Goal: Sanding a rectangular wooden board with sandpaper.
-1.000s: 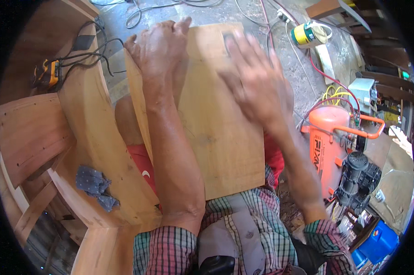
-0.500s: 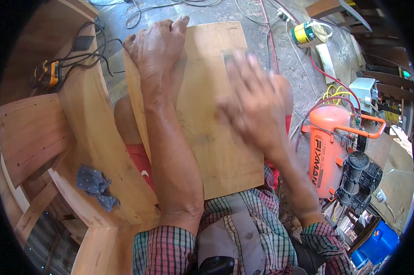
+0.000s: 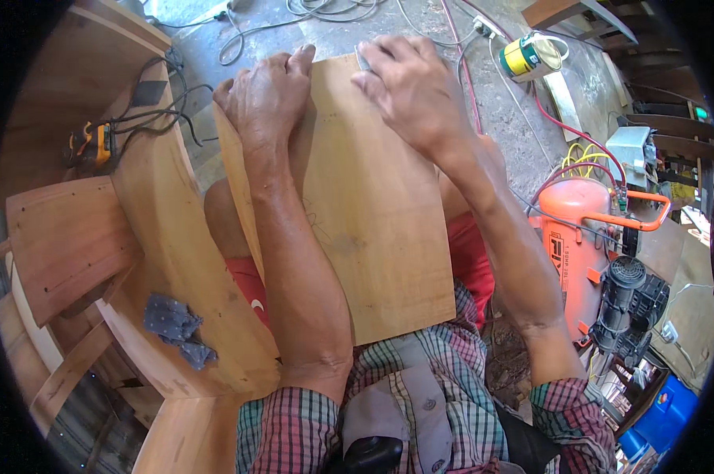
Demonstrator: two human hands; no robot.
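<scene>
I am working over a flat wooden board (image 3: 365, 213) that is lying across my lap, its far end pointing away from me toward the concrete floor (image 3: 499, 103). My right hand (image 3: 412, 87) is pressing down near the far right corner of the board, fingers curled together over a small grey pad, likely sandpaper (image 3: 362, 57), which is mostly hidden beneath them. My left hand (image 3: 266, 99) is clamping the board's far left edge, fingers wrapped over the side and thumb lying on top, steadying it.

I judge that I am in the middle of sanding the board's face, working at the far end. The next stroke is calling for even downward pressure from the right hand, drawn along the grain, while the left is keeping the board from sliding on my knees.

To my left a curved wooden piece (image 3: 167, 261) is running past my leg, with a crumpled blue rag (image 3: 174, 325) on it and a yellow tool (image 3: 96, 144) with black cables farther up. To my right an orange air compressor (image 3: 578, 245) is standing on the floor, a red hose (image 3: 562, 130) trailing past a tin can (image 3: 528, 57).
</scene>
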